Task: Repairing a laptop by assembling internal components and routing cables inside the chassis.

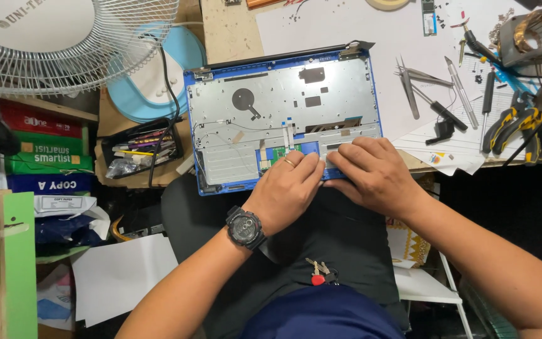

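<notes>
Left hand [286, 185] and right hand [371, 172] pressed side by side, fingers flat, gripping nothing, on front edge of opened blue laptop base with bare silver metal plate [283, 94], on cluttered workbench. Red, green, blue rectangular paper-ream packages [45, 150] stacked far left.

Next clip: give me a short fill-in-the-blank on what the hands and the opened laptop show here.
1. Both hands press on the near edge of an opened laptop shell with a ____ frame.
2. The left hand wears a ring, and its wrist a black ____.
3. Yellow-handled ____ lie to the right hand's side.

Missing: blue; watch; pliers
</notes>
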